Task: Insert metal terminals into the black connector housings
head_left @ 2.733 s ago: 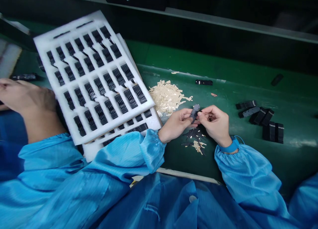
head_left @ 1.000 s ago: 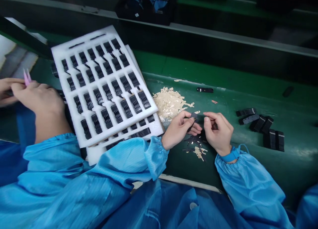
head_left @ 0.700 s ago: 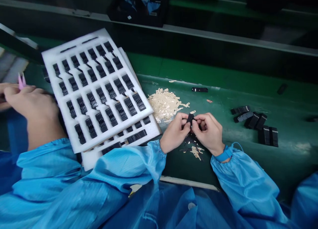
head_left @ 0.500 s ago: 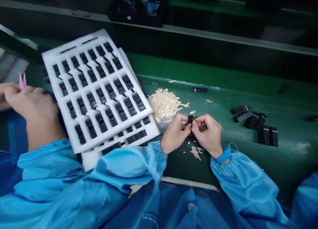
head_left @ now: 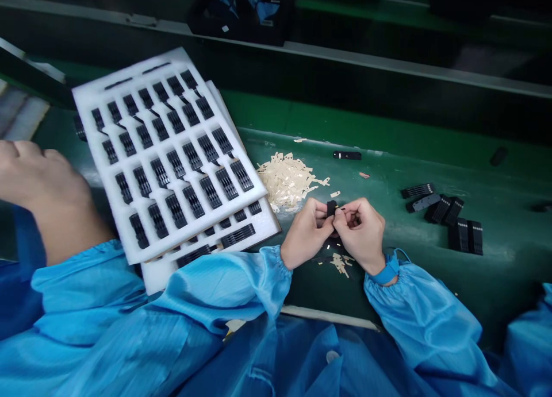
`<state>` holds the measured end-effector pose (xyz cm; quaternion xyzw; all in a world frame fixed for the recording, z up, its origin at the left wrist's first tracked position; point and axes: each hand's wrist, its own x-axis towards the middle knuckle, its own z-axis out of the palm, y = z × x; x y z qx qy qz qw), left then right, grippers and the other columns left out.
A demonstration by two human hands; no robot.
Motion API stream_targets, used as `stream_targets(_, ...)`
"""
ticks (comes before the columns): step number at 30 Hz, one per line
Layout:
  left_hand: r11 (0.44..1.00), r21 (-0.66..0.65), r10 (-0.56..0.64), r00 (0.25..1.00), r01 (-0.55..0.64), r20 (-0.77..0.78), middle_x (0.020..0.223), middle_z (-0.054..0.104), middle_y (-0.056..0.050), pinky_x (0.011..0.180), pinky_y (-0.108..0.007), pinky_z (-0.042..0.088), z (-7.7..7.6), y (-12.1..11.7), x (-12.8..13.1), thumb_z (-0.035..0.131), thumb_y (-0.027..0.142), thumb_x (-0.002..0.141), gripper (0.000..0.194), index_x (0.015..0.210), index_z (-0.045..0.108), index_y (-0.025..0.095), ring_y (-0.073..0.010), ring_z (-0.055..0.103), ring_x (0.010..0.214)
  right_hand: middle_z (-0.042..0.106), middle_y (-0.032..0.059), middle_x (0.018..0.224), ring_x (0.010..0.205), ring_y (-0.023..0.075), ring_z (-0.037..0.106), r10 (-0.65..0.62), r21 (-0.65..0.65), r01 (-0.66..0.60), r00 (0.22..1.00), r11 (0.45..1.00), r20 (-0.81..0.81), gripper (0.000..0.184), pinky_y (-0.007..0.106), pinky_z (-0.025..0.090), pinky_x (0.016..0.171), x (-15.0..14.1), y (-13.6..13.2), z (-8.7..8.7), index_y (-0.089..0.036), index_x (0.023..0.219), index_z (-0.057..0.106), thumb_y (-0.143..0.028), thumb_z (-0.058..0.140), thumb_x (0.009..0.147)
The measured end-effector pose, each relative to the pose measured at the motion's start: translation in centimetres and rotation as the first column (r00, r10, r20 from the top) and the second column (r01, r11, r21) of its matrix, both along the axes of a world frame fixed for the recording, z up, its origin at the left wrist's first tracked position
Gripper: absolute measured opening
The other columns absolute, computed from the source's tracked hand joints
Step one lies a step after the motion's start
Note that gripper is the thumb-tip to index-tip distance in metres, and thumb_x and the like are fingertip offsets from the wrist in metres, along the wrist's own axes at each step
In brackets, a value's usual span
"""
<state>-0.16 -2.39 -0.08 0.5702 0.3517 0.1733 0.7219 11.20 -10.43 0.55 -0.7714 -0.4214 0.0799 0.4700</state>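
Between my hands is a small black part [head_left: 331,208], mostly covered by fingers. My left hand [head_left: 307,230] pinches it between thumb and forefinger. My right hand [head_left: 361,231], with a blue band at the wrist, is closed with its fingertips at the part's right edge; a tiny light-coloured piece shows there, too small to name. Just beyond my left hand lies a heap of cream-coloured flat tabs [head_left: 287,178]. Under my hands are a few scattered cream strips [head_left: 340,265] and dark bits on the green bench [head_left: 414,293].
At left, a white foam tray [head_left: 168,245] of black parts lies on a second tray [head_left: 156,279]. A co-worker's hand [head_left: 47,181] is beside it. Several black blocks [head_left: 446,208] lie to the right, and a single black piece [head_left: 347,155] lies beyond my hands.
My hands stay almost in place, fingers shifting slightly on the black part. The co-worker's hand at left has moved, and the pink tweezers there have left the view.
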Motion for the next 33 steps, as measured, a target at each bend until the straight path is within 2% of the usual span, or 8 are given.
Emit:
stream_targets(10, 0.98, 0.196, -0.027, 0.999, 0.021, 0.029, 0.096, 0.074, -0.005, 0.08, -0.028, 0.059, -0.4, 0.6, -0.4, 0.062, 0.02, 0.091, 0.01, 0.099, 0.056, 0.018, -0.0153, 0.074, 0.09, 0.053, -0.0057, 0.059, 0.049, 0.0093, 0.045, 0.063, -0.059, -0.076, 0.978, 0.995, -0.2, 0.011, 0.024, 0.037, 0.049, 1.0, -0.1, 0.4, -0.021, 0.076, 0.057, -0.02, 0.066, 0.082)
stream_targets(17, 0.88, 0.466, -0.052, 0.994, 0.092, -0.098, 0.097, 0.076, -0.005, 0.083, -0.032, 0.06, 0.0, 0.7, -0.9, 0.062, 0.023, 0.092, 0.012, 0.104, 0.062, 0.02, -0.0188, 0.075, 0.093, 0.055, -0.0049, 0.063, 0.051, 0.01, 0.047, 0.082, -0.085, -0.11, 0.957, 0.99, -0.28, 0.009, 0.024, 0.039, 0.049, 1.5, 0.0, 0.2, -0.021, 0.078, 0.057, -0.021, 0.064, 0.084)
stream_targets(19, 0.916, 0.39, -0.064, 0.993, 0.097, -0.096, 0.096, 0.076, -0.006, 0.08, -0.032, 0.061, 0.0, 0.8, -0.7, 0.062, 0.023, 0.092, 0.012, 0.103, 0.062, 0.019, -0.0183, 0.075, 0.089, 0.056, -0.0032, 0.069, 0.055, 0.0107, 0.049, 0.101, -0.104, -0.119, 0.982, 0.987, -0.158, 0.007, 0.026, 0.041, 0.054, 1.8, 0.0, 0.4, -0.021, 0.081, 0.058, -0.021, 0.064, 0.084)
stream_targets(21, 0.978, 0.184, -0.089, 0.995, 0.096, -0.045, 0.092, 0.076, -0.006, 0.072, -0.029, 0.061, 0.1, 1.0, -0.5, 0.062, 0.024, 0.092, 0.012, 0.102, 0.06, 0.017, -0.0162, 0.074, 0.081, 0.057, -0.0015, 0.079, 0.059, 0.0113, 0.05, 0.088, -0.092, -0.091, 0.995, 0.992, -0.038, 0.009, 0.028, 0.043, 0.057, 2.0, -0.1, 0.6, -0.021, 0.093, 0.061, -0.022, 0.065, 0.085)
stream_targets(23, 0.993, -0.053, -0.104, 0.994, 0.105, 0.026, 0.091, 0.076, -0.007, 0.065, -0.026, 0.06, 0.2, 1.3, -0.2, 0.064, 0.026, 0.092, 0.015, 0.101, 0.058, 0.015, -0.014, 0.073, 0.074, 0.057, -0.0008, 0.082, 0.061, 0.0123, 0.051, 0.041, -0.016, -0.042, 0.998, 0.999, -0.044, 0.021, 0.028, 0.044, 0.057, 2.2, -0.3, 0.7, -0.021, 0.108, 0.06, -0.026, 0.064, 0.088)
stream_targets(25, 0.975, -0.192, -0.097, 0.992, 0.111, 0.084, 0.094, 0.077, -0.009, 0.064, -0.024, 0.06, 0.5, 1.5, 0.0, 0.066, 0.028, 0.092, 0.019, 0.101, 0.056, 0.014, -0.0127, 0.072, 0.073, 0.057, -0.0007, 0.078, 0.062, 0.0133, 0.052, 0.015, 0.06, -0.007, 0.99, 0.998, -0.139, 0.016, 0.028, 0.043, 0.056, 2.5, -0.3, 0.6, -0.021, 0.107, 0.061, -0.029, 0.06, 0.093)
stream_targets(29, 0.964, -0.25, -0.064, 0.989, 0.095, 0.13, 0.096, 0.077, -0.01, 0.064, -0.024, 0.06, 1.1, 1.8, 0.0, 0.071, 0.032, 0.089, 0.028, 0.101, 0.056, 0.013, -0.0126, 0.073, 0.073, 0.061, 0.0007, 0.073, 0.064, 0.0139, 0.054, 0.07, 0.061, -0.056, 0.962, 0.997, -0.264, 0.018, 0.027, 0.042, 0.056, 2.8, -0.2, 0.6, -0.02, 0.081, 0.063, -0.032, 0.06, 0.094)
stream_targets(33, 0.958, -0.269, -0.056, 0.988, 0.094, 0.145, 0.091, 0.077, -0.009, 0.066, -0.026, 0.061, 1.2, 1.7, 0.0, 0.075, 0.035, 0.086, 0.034, 0.102, 0.055, 0.013, -0.0144, 0.074, 0.074, 0.063, 0.0006, 0.074, 0.064, 0.0139, 0.057, 0.088, 0.042, -0.078, 0.919, 0.996, -0.385, 0.015, 0.026, 0.043, 0.054, 2.7, -0.1, 0.6, -0.021, 0.084, 0.063, -0.034, 0.064, 0.092)
